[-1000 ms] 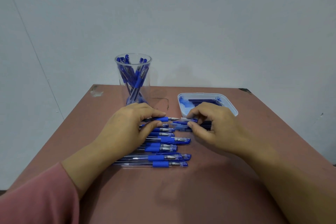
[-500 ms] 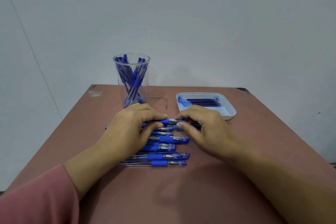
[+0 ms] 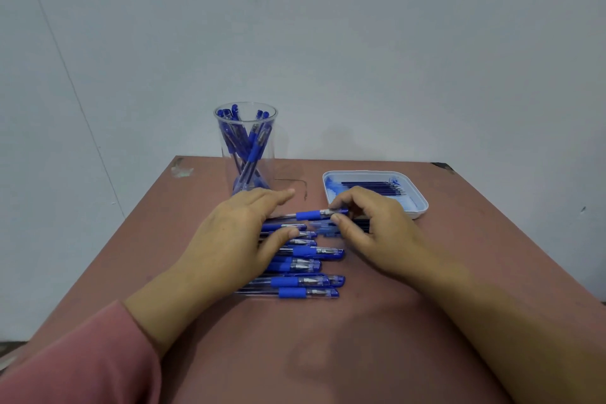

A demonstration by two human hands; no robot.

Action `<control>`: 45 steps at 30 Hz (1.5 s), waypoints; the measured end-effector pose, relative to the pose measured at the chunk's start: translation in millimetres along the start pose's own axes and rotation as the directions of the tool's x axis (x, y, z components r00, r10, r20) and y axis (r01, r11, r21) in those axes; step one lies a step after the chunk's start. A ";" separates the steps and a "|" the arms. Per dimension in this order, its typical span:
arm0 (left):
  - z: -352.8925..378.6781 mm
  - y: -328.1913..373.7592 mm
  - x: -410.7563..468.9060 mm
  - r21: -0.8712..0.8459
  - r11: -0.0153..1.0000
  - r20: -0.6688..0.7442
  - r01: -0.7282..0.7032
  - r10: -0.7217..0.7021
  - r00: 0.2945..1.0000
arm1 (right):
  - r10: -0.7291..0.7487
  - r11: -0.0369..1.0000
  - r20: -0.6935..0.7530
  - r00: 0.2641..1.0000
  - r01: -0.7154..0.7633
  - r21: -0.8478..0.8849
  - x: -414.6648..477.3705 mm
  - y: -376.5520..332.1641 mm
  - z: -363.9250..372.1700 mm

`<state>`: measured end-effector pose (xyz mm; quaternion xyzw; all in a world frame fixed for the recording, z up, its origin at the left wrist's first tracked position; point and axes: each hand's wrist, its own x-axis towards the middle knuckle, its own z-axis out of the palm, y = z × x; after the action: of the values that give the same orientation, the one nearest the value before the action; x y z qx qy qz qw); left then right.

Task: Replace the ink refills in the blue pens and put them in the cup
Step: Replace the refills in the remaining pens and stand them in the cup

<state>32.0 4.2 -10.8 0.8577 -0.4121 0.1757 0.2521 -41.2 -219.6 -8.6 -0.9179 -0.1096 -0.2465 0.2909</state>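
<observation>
My right hand (image 3: 377, 233) pinches the cap end of a blue pen (image 3: 308, 215) between thumb and fingertips, just above the table. The fingers of my left hand (image 3: 236, 236) are stretched out over the pen's clear barrel and over the row of several blue pens (image 3: 305, 282) lying side by side. I cannot tell whether the left hand touches the held pen. A clear cup (image 3: 246, 147) with several blue pens standing in it is at the back, behind my left hand. Dark ink refills (image 3: 370, 187) lie in the white tray (image 3: 421, 207) behind my right hand.
The reddish-brown table (image 3: 328, 354) ends at a pale wall at the back. Its left and right edges slope away on both sides. A few more pen parts lie under my right fingers, mostly hidden.
The two hands came together on the far pen, and a cap now covers its bare tip. My left fingers have since straightened, while my right hand keeps its pinch on the cap end.
</observation>
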 end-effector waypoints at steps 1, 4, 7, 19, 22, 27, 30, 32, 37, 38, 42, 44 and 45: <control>-1.9 0.8 -3.4 0.060 0.997 0.036 0.046 -0.048 0.998 | 0.028 0.999 -0.020 0.999 -0.027 0.017 -0.4 1.7 -2.4; -3.0 2.3 -17.1 0.182 0.971 0.171 0.152 -0.184 0.968 | 0.110 0.991 -0.089 0.990 -0.102 0.086 -0.8 6.1 -10.7; -1.5 2.6 -31.1 0.233 0.954 0.289 0.190 -0.254 0.923 | 0.149 0.981 -0.141 0.979 -0.128 0.146 -0.8 8.4 -17.3; 6.0 -1.7 -35.5 0.276 0.948 0.349 0.160 -0.254 0.902 | 0.110 0.969 -0.385 0.916 -0.012 0.248 58.6 -10.7 -47.4; 6.0 -1.6 -34.9 0.274 0.948 0.353 0.160 -0.254 0.901 | 0.063 0.981 -0.407 0.911 0.018 0.192 84.5 -16.0 -46.1; 7.8 -2.9 -34.0 0.285 0.946 0.367 0.156 -0.258 0.894 | -0.021 0.993 -0.440 0.898 0.068 0.092 121.8 -29.0 -30.3; 8.4 -5.0 -33.5 0.286 0.946 0.377 0.152 -0.257 0.890 | -0.051 0.992 -0.430 0.902 0.095 0.082 136.6 -37.2 -16.9; 7.9 -4.9 -33.1 0.286 0.946 0.383 0.151 -0.258 0.887 | -0.046 0.989 -0.410 0.911 0.100 0.113 141.8 -40.8 -6.5; 7.1 -5.2 -33.4 0.274 0.949 0.384 0.156 -0.257 0.887 | -0.082 0.996 -0.272 0.959 0.089 0.016 146.6 -35.9 15.4; 7.1 -5.7 -33.5 0.274 0.949 0.383 0.156 -0.257 0.887 | -0.078 0.997 -0.235 0.969 0.081 0.005 145.1 -35.2 17.4; 7.4 -5.8 -33.0 0.276 0.948 0.385 0.158 -0.260 0.885 | -0.046 0.999 -0.178 0.983 0.048 0.009 128.6 -32.2 14.6; 7.0 -5.5 -33.1 0.271 0.949 0.384 0.160 -0.259 0.886 | -0.032 0.999 -0.146 0.989 0.032 -0.006 112.9 -28.6 9.9; 6.9 -5.4 -33.1 0.271 0.949 0.383 0.159 -0.258 0.887 | -0.031 0.999 -0.117 0.993 0.029 -0.019 102.8 -26.5 7.1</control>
<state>17.1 23.5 -34.8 0.9383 -0.3375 0.0090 0.0746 40.3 -188.0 52.2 -0.9025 -0.1041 -0.3055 0.2851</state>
